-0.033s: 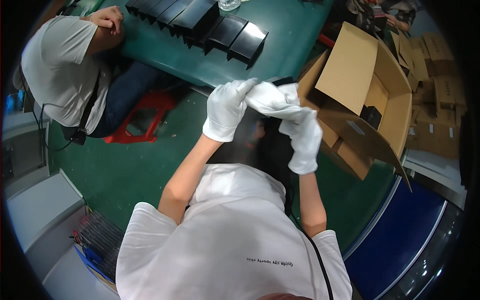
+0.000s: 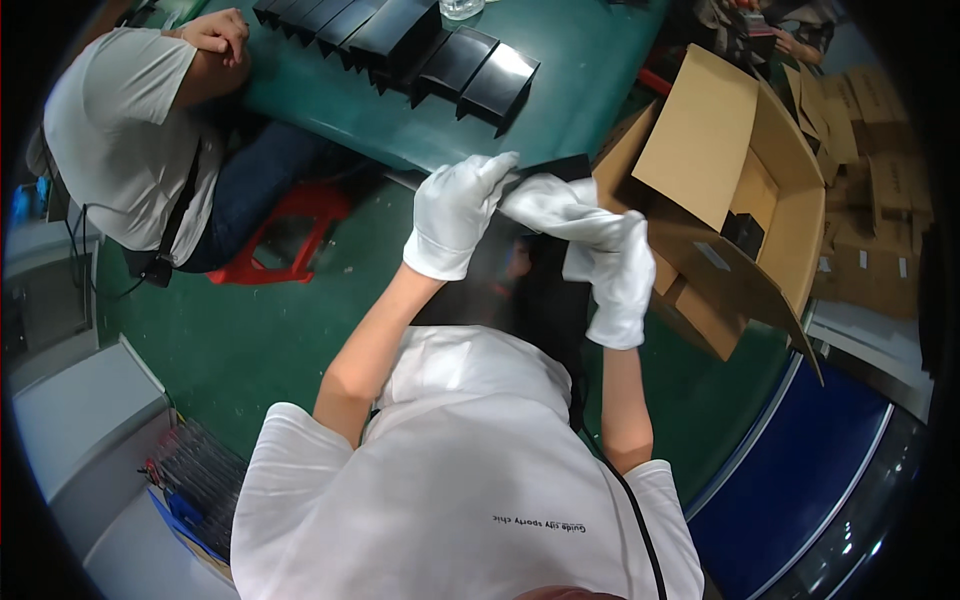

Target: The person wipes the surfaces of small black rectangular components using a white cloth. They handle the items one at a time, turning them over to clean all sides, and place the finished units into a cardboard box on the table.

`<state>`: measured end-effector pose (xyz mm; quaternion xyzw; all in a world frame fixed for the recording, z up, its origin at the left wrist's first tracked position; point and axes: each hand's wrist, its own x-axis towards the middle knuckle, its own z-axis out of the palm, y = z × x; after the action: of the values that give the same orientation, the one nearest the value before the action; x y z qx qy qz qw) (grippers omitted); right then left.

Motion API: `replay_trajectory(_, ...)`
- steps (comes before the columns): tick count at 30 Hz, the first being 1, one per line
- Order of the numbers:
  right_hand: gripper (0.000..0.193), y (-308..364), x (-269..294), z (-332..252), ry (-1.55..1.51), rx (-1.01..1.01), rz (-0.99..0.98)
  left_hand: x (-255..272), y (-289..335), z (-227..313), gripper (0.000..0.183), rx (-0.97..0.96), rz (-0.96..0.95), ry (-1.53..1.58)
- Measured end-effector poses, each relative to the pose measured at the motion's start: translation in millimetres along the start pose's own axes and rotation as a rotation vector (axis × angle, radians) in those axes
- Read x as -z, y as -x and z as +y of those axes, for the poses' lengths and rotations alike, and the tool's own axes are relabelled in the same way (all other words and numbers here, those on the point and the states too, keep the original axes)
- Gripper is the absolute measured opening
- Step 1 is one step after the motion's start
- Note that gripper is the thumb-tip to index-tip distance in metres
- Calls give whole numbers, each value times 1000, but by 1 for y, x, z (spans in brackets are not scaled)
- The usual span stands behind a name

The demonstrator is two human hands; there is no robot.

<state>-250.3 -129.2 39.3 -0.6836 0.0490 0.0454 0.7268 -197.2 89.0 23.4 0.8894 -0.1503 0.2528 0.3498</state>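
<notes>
My left hand (image 2: 455, 215), in a white glove, grips the left edge of a glossy black panel (image 2: 565, 169) in front of my body. The fingertips close over its upper left corner. My right hand (image 2: 618, 275), gloved in white too, is closed on a bunched white cloth (image 2: 550, 207) that lies against the panel's upper part. The cloth and gloves cover much of the panel, and its lower part blends into dark shapes near my shirt.
Several glossy black parts (image 2: 400, 40) stand in a row on the green table (image 2: 580, 90). An open cardboard box (image 2: 700, 140) is at my right, a blue surface (image 2: 790, 480) below it. At left a person (image 2: 120, 150) sits on a red stool (image 2: 290, 235).
My right hand and the cloth have shifted slightly to the right, and more of the panel's upper edge shows. The left hand stays nearly in place, still gripping the panel.
</notes>
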Motion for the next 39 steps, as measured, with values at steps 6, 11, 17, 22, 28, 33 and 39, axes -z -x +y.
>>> replay_trajectory(6, 72, 9, 30, 9, -287, -327, 551, 14, -30, 27, 16, -26, -9, 98)
replay_trajectory(11, 59, 18, 26, -15, 180, 245, 362, 16, -36, 44, 14, -145, -126, -93)
replay_trajectory(17, 18, -12, -7, -40, 806, 416, 74, 15, -43, 56, 16, -253, -185, -158)
replay_trajectory(22, 16, -14, 6, -45, 1108, 601, 29, 8, -41, 58, 19, -294, -187, -174)
replay_trajectory(28, 28, 2, 73, -26, 759, 238, 452, 8, -41, 57, 17, -252, -114, -148)
replay_trajectory(33, 45, 39, 63, 42, 444, 131, 460, 14, -37, 53, 13, -114, -11, 22)
replay_trajectory(39, 40, 63, 29, 86, 358, 2, 377, 28, -56, 32, 10, 224, 193, 372)
